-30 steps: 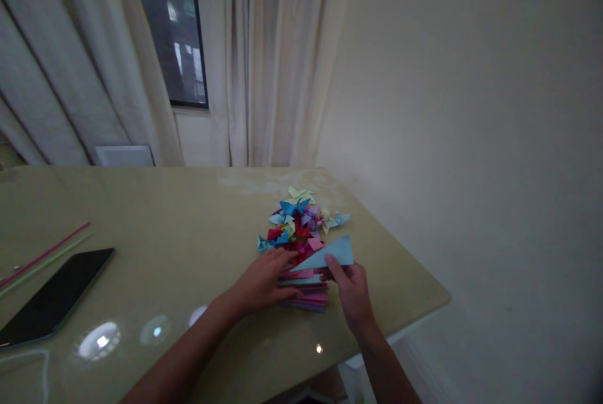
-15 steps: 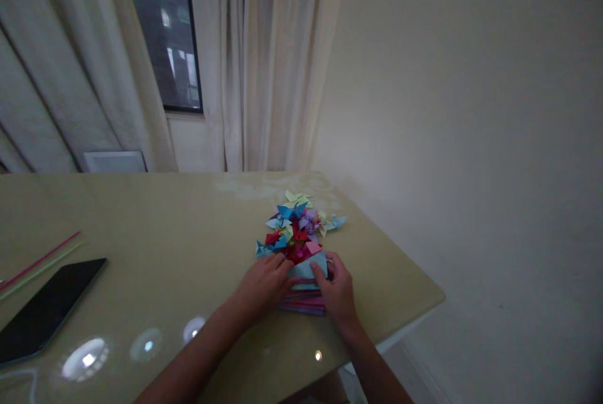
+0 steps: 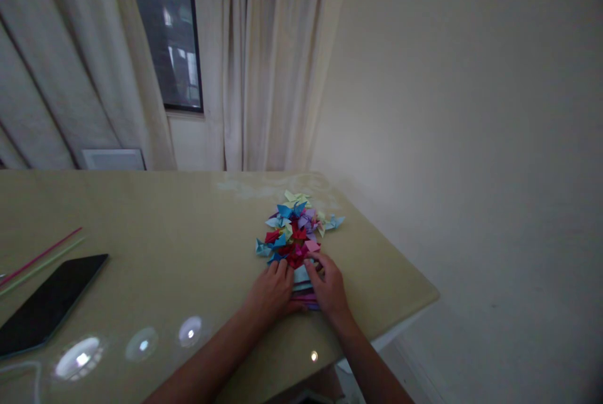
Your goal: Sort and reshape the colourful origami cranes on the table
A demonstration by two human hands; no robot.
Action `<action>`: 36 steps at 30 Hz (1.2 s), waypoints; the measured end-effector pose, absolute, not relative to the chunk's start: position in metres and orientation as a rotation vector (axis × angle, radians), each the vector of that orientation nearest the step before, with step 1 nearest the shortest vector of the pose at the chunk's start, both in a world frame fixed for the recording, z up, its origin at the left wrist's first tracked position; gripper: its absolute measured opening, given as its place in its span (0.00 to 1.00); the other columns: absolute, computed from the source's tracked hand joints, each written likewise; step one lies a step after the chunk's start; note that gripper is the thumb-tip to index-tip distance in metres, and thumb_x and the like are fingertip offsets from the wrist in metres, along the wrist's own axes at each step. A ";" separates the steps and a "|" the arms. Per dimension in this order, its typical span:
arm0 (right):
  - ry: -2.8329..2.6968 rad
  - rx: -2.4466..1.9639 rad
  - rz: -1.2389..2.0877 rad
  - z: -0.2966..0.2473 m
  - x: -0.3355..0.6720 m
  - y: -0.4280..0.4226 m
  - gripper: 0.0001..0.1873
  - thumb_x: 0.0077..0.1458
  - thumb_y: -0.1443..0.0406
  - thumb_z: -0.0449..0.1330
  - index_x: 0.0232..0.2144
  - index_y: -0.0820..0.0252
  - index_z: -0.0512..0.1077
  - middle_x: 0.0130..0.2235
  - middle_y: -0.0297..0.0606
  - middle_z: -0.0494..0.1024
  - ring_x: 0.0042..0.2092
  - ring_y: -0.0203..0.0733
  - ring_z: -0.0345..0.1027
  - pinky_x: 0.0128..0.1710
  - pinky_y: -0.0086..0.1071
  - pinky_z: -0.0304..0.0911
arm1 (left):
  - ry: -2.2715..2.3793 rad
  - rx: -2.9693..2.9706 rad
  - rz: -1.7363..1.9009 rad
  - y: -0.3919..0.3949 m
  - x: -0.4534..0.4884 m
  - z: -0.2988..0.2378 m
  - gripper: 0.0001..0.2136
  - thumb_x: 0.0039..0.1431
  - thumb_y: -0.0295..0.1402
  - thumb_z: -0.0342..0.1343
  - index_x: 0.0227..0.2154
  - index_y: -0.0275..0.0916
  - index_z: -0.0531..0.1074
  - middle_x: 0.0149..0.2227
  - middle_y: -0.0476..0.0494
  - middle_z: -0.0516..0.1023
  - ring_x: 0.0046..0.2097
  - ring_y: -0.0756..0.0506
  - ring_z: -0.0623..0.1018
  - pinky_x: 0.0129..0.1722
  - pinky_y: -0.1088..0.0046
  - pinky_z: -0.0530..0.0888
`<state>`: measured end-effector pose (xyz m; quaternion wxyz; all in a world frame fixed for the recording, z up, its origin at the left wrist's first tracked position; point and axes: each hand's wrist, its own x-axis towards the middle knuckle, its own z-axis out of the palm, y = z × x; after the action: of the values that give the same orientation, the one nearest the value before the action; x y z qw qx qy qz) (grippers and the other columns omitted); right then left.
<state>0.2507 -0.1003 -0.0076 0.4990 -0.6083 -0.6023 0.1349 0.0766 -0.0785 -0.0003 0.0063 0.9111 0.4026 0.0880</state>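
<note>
A layered stack of folded coloured paper (image 3: pixel 305 301), pink and purple toward the bottom, sits near the table's front right corner. On top of it is a light blue paper (image 3: pixel 301 274). My left hand (image 3: pixel 272 291) is closed along the stack's left side, its thumb by the near edge. From the right, my right hand (image 3: pixel 330 286) has thumb and fingers bent around the light blue paper's far right corner; the fingertips are partly hidden. Directly beyond my hands lies a heap of small origami paper figures (image 3: pixel 298 225) in blue, red, purple, pink and pale green.
A black tablet-like slab (image 3: pixel 51 303) lies at the left, beside a pink stick (image 3: pixel 42 255) and a pale green stick (image 3: pixel 44 266). A white cable (image 3: pixel 36 369) is at the lower left. The table (image 3: pixel 188 222) meets a wall on the right; curtains hang behind.
My left hand has shifted down the stack's left side, its thumb now at the near edge. My right hand has moved slightly left and inward over the light blue paper.
</note>
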 end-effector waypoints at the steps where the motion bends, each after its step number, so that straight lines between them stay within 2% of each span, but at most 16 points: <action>1: -1.443 -1.465 0.332 -0.008 0.250 -0.100 0.18 0.65 0.54 0.59 0.45 0.60 0.79 0.44 0.46 0.83 0.39 0.48 0.75 0.41 0.38 0.69 | 1.272 2.838 0.273 -0.079 0.078 -0.001 0.34 0.55 0.54 0.69 0.54 0.32 0.73 0.52 0.28 0.75 0.54 0.31 0.76 0.53 0.53 0.74; 5: -1.438 -1.493 0.284 -0.011 0.251 -0.099 0.14 0.64 0.55 0.58 0.35 0.59 0.76 0.38 0.43 0.80 0.37 0.47 0.75 0.39 0.37 0.69 | 1.279 2.800 0.278 -0.080 0.081 -0.001 0.26 0.60 0.48 0.68 0.52 0.33 0.74 0.51 0.30 0.76 0.54 0.33 0.76 0.52 0.55 0.75; 8: -1.512 -1.539 0.230 -0.014 0.252 -0.098 0.15 0.65 0.56 0.58 0.29 0.57 0.75 0.34 0.41 0.78 0.36 0.47 0.73 0.39 0.38 0.67 | 1.272 2.802 0.290 -0.081 0.082 -0.001 0.24 0.61 0.44 0.67 0.53 0.34 0.73 0.52 0.31 0.76 0.55 0.34 0.76 0.53 0.55 0.75; 11: -1.572 -1.565 0.200 -0.015 0.251 -0.097 0.16 0.65 0.56 0.58 0.28 0.57 0.75 0.33 0.40 0.77 0.36 0.47 0.73 0.40 0.38 0.65 | 1.325 2.782 0.309 -0.083 0.084 -0.002 0.26 0.59 0.45 0.69 0.54 0.32 0.73 0.52 0.28 0.76 0.54 0.31 0.76 0.51 0.53 0.76; 14: -1.608 -1.554 0.191 -0.015 0.250 -0.097 0.17 0.66 0.56 0.57 0.28 0.57 0.75 0.33 0.39 0.77 0.36 0.45 0.73 0.39 0.36 0.64 | 1.380 2.751 0.313 -0.085 0.085 -0.004 0.25 0.59 0.45 0.68 0.52 0.33 0.74 0.50 0.28 0.76 0.53 0.31 0.77 0.48 0.53 0.77; 18: -1.635 -1.526 0.246 -0.013 0.248 -0.098 0.23 0.69 0.52 0.54 0.26 0.57 0.73 0.32 0.38 0.76 0.34 0.42 0.71 0.36 0.33 0.63 | 1.355 2.753 0.284 -0.086 0.087 -0.003 0.19 0.62 0.38 0.65 0.51 0.34 0.75 0.48 0.31 0.78 0.51 0.34 0.79 0.47 0.58 0.78; 24: -1.560 -1.476 0.306 -0.009 0.248 -0.100 0.29 0.69 0.46 0.51 0.24 0.57 0.73 0.30 0.38 0.76 0.34 0.44 0.72 0.38 0.35 0.64 | 1.304 2.758 0.272 -0.087 0.086 0.003 0.13 0.64 0.28 0.60 0.51 0.34 0.76 0.51 0.30 0.79 0.54 0.34 0.78 0.50 0.59 0.78; 28: -1.450 -1.345 0.400 -0.007 0.248 -0.101 0.32 0.71 0.43 0.47 0.28 0.58 0.75 0.31 0.39 0.78 0.35 0.45 0.74 0.40 0.35 0.67 | 1.322 2.704 0.310 -0.084 0.083 0.004 0.13 0.66 0.23 0.53 0.50 0.34 0.75 0.51 0.28 0.79 0.55 0.34 0.78 0.46 0.61 0.79; 31: -1.418 -1.267 0.424 -0.004 0.247 -0.102 0.31 0.71 0.43 0.47 0.33 0.58 0.75 0.34 0.39 0.80 0.38 0.45 0.75 0.42 0.36 0.69 | 1.346 2.635 0.343 -0.079 0.079 0.006 0.12 0.69 0.23 0.47 0.48 0.36 0.74 0.49 0.29 0.81 0.54 0.35 0.80 0.46 0.62 0.78; 36: -1.459 -1.149 0.426 0.000 0.243 -0.106 0.27 0.71 0.45 0.48 0.53 0.57 0.73 0.53 0.46 0.79 0.55 0.49 0.75 0.54 0.38 0.70 | 1.365 2.451 0.404 -0.068 0.073 0.007 0.11 0.74 0.33 0.46 0.53 0.40 0.69 0.44 0.34 0.84 0.43 0.39 0.85 0.40 0.66 0.78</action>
<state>0.2428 -0.1055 -0.0003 0.5794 -0.4916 -0.6240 0.1824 0.0731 -0.0679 0.0071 0.1528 0.8546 0.4759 0.1408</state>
